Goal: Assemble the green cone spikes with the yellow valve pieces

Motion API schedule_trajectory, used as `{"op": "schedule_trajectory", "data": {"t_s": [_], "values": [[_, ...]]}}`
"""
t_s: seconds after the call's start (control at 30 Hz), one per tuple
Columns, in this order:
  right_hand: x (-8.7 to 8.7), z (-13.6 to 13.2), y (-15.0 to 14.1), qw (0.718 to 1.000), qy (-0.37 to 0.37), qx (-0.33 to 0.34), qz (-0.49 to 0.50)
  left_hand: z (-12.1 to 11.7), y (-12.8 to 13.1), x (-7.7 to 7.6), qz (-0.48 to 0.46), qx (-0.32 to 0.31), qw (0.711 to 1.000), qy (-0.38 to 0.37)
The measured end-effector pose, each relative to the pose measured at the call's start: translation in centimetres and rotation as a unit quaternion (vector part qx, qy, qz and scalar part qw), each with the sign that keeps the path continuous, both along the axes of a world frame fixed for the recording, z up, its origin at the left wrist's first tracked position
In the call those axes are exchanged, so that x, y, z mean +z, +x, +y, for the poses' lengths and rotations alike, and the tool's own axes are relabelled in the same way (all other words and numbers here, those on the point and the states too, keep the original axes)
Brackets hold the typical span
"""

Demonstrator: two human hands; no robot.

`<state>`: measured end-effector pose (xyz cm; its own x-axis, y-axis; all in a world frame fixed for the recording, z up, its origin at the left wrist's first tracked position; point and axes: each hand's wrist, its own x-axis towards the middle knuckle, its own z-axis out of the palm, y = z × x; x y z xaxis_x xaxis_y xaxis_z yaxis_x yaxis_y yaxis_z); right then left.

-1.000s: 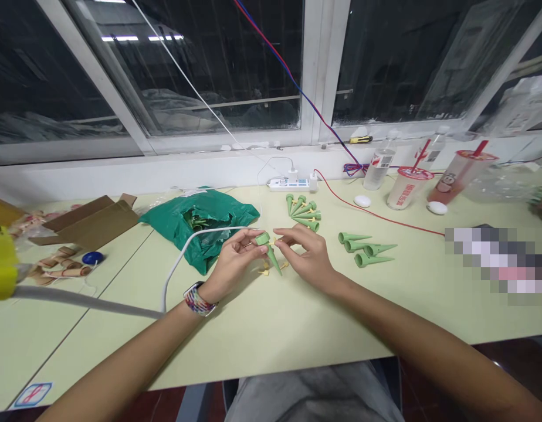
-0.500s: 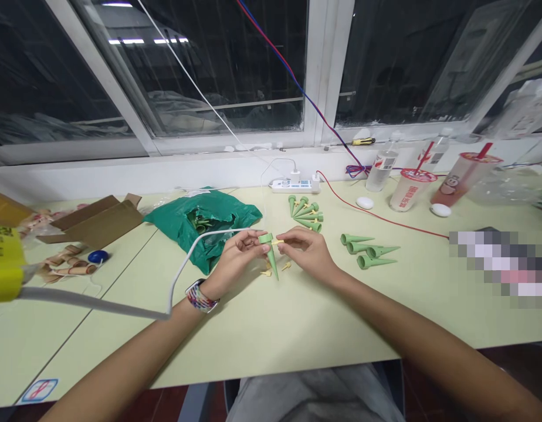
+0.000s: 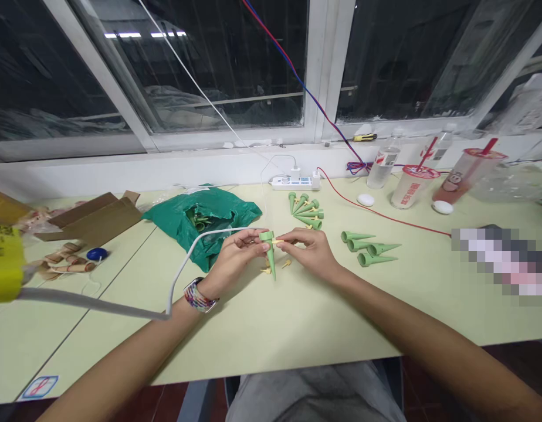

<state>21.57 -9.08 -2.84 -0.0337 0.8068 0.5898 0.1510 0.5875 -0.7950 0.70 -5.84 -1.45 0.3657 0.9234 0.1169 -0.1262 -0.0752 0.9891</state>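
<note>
My left hand (image 3: 234,257) pinches the wide top of a green plastic cone spike (image 3: 269,253), which points down over the table (image 3: 280,328). My right hand (image 3: 310,252) pinches a small yellow peg (image 3: 277,241) that touches the side of the spike's top. Other small yellow pegs (image 3: 276,267) lie on the table just below both hands. A fan of green spikes fitted with yellow pegs (image 3: 307,211) lies behind my hands. A loose group of bare green spikes (image 3: 368,247) lies to the right of my right hand.
An open green plastic bag (image 3: 201,223) with more parts sits left of my hands. A white cable (image 3: 187,258) arches over my left wrist. Cardboard (image 3: 92,220) and paper rolls lie far left. A power strip (image 3: 295,183), red wire, drink cups (image 3: 409,186) and a bottle stand along the back.
The spike has swung from a slant to nearly upright, tip down. My right hand has closed in and brought the yellow peg against the spike's top.
</note>
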Motion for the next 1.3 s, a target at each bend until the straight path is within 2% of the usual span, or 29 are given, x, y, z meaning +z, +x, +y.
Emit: {"op": "schedule_trajectory", "data": {"t_s": [0.13,0.3,0.37,0.5,0.63,0.73,0.9,1.13,1.2,1.3], "values": [[0.2,-0.6,-0.5,0.996,-0.075,0.017,0.041,0.0,-0.1,0.0,0.035,0.013,0.998,0.060],[0.0,-0.8,-0.9,0.981,-0.152,0.057,0.107,-0.2,0.0,0.2,0.055,0.031,0.995,0.078],[-0.1,-0.9,-0.9,0.986,-0.135,0.047,0.089,-0.3,0.0,0.2,0.057,0.034,0.995,0.074],[-0.1,-1.0,-0.7,0.999,-0.033,-0.012,-0.002,-0.3,0.1,-0.1,0.030,0.008,0.999,0.043],[0.0,-1.1,-0.5,0.998,0.030,-0.023,-0.053,-0.3,0.2,-0.5,0.008,-0.028,1.000,-0.003],[-0.1,-0.9,-0.6,0.999,0.003,-0.018,-0.039,-0.4,0.3,-0.3,0.011,-0.016,1.000,0.002],[-0.2,-0.7,-0.8,0.996,-0.089,0.011,0.024,-0.4,0.1,0.4,0.079,0.047,0.991,0.093],[0.2,-0.7,-0.4,0.999,-0.043,0.013,-0.019,-0.5,0.0,0.8,0.094,0.032,0.989,0.109],[0.3,-0.2,0.0,0.997,-0.056,0.039,-0.022,-0.5,0.2,0.8,0.097,0.035,0.987,0.120],[0.4,0.6,0.8,0.988,-0.113,0.100,-0.019,-0.5,0.4,0.6,0.106,0.049,0.982,0.146]]}}
